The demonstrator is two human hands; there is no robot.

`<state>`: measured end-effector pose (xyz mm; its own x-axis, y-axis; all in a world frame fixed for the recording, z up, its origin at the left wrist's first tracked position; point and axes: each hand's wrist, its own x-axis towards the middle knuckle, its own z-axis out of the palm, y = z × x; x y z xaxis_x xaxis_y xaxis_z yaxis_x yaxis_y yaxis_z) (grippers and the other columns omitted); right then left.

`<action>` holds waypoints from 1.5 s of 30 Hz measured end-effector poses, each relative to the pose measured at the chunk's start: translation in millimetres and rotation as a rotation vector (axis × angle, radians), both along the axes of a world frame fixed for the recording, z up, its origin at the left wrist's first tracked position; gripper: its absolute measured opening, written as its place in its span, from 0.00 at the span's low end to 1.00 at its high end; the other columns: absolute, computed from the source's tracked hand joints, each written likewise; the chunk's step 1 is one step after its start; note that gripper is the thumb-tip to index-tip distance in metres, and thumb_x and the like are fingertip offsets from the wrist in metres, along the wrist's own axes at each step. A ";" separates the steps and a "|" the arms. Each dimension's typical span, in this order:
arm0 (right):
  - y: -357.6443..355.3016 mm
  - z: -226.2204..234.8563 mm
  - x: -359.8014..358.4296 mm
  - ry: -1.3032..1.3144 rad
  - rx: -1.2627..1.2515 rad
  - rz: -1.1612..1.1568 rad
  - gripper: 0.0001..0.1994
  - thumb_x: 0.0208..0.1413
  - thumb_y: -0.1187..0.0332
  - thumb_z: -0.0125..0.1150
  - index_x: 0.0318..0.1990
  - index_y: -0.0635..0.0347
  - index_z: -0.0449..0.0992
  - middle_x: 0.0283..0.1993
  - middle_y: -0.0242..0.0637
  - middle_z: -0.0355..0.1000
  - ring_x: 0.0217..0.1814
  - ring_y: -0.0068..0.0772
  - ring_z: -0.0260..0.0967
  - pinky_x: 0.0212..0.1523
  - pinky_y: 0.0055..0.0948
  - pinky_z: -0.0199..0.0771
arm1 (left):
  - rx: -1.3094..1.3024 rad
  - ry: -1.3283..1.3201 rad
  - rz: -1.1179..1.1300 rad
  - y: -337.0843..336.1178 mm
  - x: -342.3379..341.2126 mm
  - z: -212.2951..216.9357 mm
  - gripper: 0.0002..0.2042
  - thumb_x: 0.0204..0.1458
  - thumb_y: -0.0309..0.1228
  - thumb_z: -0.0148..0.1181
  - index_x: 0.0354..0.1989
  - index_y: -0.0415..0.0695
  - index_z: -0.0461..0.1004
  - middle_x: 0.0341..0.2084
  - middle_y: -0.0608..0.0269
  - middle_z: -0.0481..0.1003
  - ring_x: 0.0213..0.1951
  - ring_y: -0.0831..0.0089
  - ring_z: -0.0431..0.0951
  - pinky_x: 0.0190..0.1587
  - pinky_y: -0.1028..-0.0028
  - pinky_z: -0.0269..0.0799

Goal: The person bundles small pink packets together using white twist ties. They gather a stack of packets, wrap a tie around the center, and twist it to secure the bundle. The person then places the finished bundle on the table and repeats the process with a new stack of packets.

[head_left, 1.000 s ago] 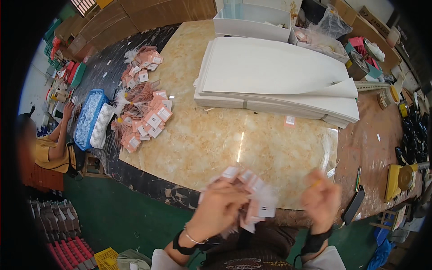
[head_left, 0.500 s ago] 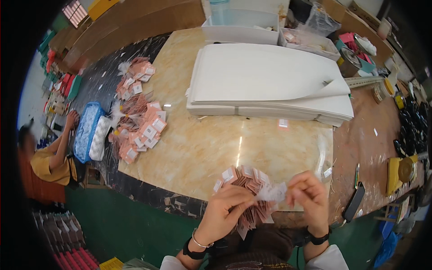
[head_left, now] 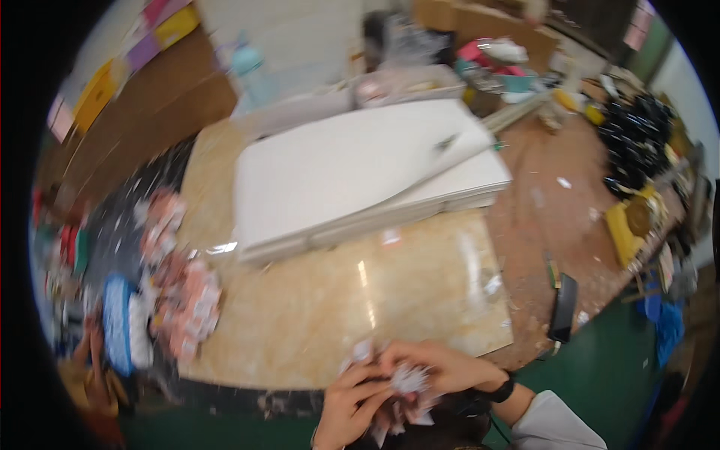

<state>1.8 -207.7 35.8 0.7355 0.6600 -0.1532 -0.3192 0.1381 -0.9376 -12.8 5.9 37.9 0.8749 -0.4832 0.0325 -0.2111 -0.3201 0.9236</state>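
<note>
At the table's front edge I hold a bundle of pink paper tags [head_left: 421, 414] with a tuft of white strings [head_left: 410, 379] at its middle. My left hand [head_left: 349, 401] closes on the bundle's left side. From the right, my right hand [head_left: 439, 364] reaches over the top, its fingers bent against the tags beside the tuft. The picture is blurred, and my fingers hide part of the bundle. More bunches of pink tags [head_left: 187, 307] lie on the table's left side.
A thick stack of white sheets [head_left: 330, 180] with a curled corner fills the table's middle. A black phone [head_left: 562, 309] lies to the right, with a yellow tape dispenser [head_left: 628, 229] beyond it. At far left, another person's arm is near a blue basket [head_left: 118, 322].
The view has swung right, so the table's things shift left. My right hand, earlier apart and pulling at the white strings, has come in over the tag bundle.
</note>
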 end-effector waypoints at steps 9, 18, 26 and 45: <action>-3.7 -27.8 -7.0 -0.155 0.090 -0.137 0.14 0.51 0.80 0.55 0.46 0.60 0.69 0.33 0.29 0.67 0.32 0.22 0.64 0.34 0.21 0.65 | -0.099 0.243 -0.013 -15.0 -5.2 7.3 0.04 0.52 0.21 0.57 0.32 0.33 0.78 0.28 0.64 0.71 0.21 0.81 0.67 0.23 0.81 0.60; -0.7 -16.9 -11.8 0.079 0.169 -0.254 0.14 0.48 0.80 0.59 0.43 0.63 0.69 0.30 0.28 0.68 0.27 0.17 0.63 0.24 0.18 0.66 | -0.196 0.621 0.041 -17.5 -1.8 14.6 0.04 0.54 0.21 0.58 0.32 0.33 0.78 0.18 0.71 0.70 0.15 0.87 0.60 0.18 0.84 0.51; -9.3 -3.3 -4.4 0.041 0.038 -0.151 0.15 0.48 0.82 0.56 0.45 0.64 0.69 0.31 0.31 0.71 0.30 0.18 0.66 0.28 0.19 0.68 | -0.178 0.590 0.010 -12.4 3.3 10.7 0.04 0.53 0.21 0.58 0.32 0.34 0.79 0.21 0.70 0.72 0.17 0.85 0.62 0.20 0.83 0.54; -3.0 -47.4 -7.8 -0.075 0.187 -0.124 0.15 0.53 0.65 0.62 0.45 0.64 0.74 0.39 0.36 0.74 0.39 0.23 0.70 0.40 0.23 0.70 | -0.270 0.379 -0.149 -21.3 3.6 1.5 0.06 0.56 0.26 0.57 0.33 0.36 0.78 0.16 0.69 0.71 0.14 0.85 0.64 0.17 0.83 0.58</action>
